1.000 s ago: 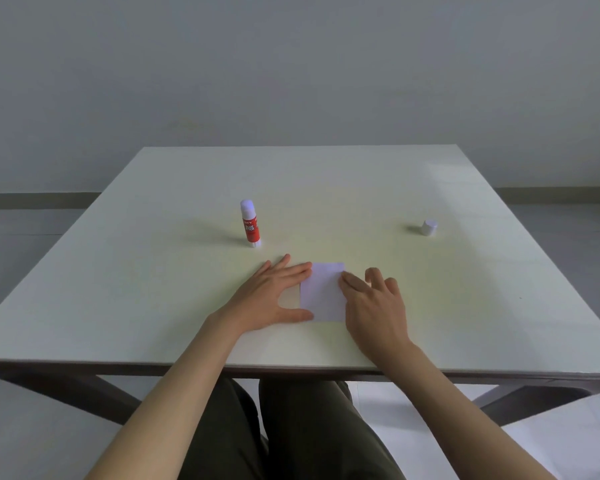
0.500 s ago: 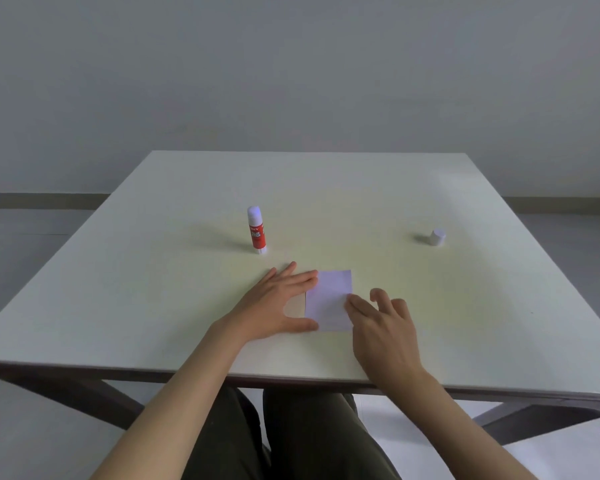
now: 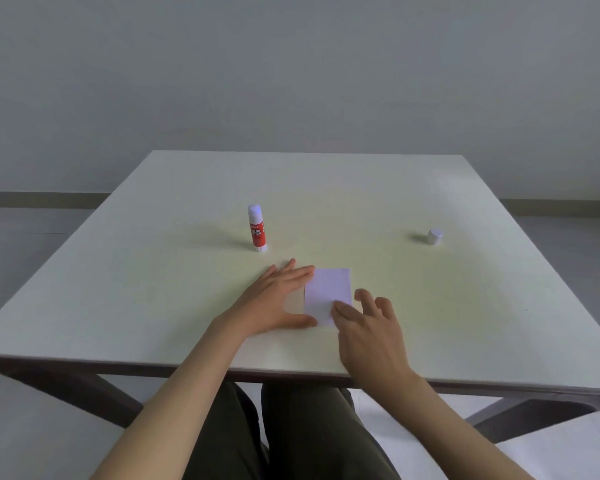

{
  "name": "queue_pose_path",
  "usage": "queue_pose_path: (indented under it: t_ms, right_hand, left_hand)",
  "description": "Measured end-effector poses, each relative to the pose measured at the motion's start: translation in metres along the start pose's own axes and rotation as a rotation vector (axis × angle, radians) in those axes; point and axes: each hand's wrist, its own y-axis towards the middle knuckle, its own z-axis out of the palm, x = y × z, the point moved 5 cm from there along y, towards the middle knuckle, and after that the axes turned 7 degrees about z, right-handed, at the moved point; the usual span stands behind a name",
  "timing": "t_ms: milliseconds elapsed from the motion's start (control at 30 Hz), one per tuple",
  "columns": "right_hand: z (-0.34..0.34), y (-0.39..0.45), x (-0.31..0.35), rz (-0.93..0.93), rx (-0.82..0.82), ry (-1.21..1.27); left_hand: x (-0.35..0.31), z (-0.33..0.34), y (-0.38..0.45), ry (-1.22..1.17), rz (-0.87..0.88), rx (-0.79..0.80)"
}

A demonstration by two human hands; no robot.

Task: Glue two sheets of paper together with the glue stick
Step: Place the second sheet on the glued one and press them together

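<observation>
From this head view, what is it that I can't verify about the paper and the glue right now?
- Paper: whether two sheets lie stacked or one; the top face hides anything beneath.
- Its near right corner: covered by the right hand.
- Its left edge: partly under the left hand fingers.
- Glue on the paper: none discernible; too faint to tell.
- Glue stick: small label print too small to read.
- Cap: its open or closed side can't be told.

A big pale square table [image 3: 430, 188] stands on dark legs [image 3: 115, 396]. At twelve o'clock is a plain grey wall [image 3: 291, 71]. The floor [image 3: 25, 233] is light grey.
</observation>
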Motion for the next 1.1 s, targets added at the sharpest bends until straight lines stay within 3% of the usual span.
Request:
queue_pose_path:
  t_ms: [133,433,700,900,1100]
  right_hand:
    - [-0.002,-0.015,0.010,-0.035,-0.011,0.044]
    - [0.013,0.040,0.004,0.048,0.059,-0.029]
    - [0.028,0.049,-0.001,-0.062,0.154,0.032]
    - [0.004,0.004,0.012,-0.202,0.055,0.025]
    - [0.004,0.023,0.018,-0.182,0.057,-0.006]
  left_hand:
    - [0.001,0.002,0.000,0.000,0.004,0.014]
    - [0.004,0.003,0.002,-0.026,-0.001,0.005]
    - [0.003,0.002,0.001,-0.026,-0.001,0.007]
    - [0.004,0.003,0.001,0.028,-0.002,-0.018]
    - [0.005,0.004,0.002,0.017,0.005,-0.018]
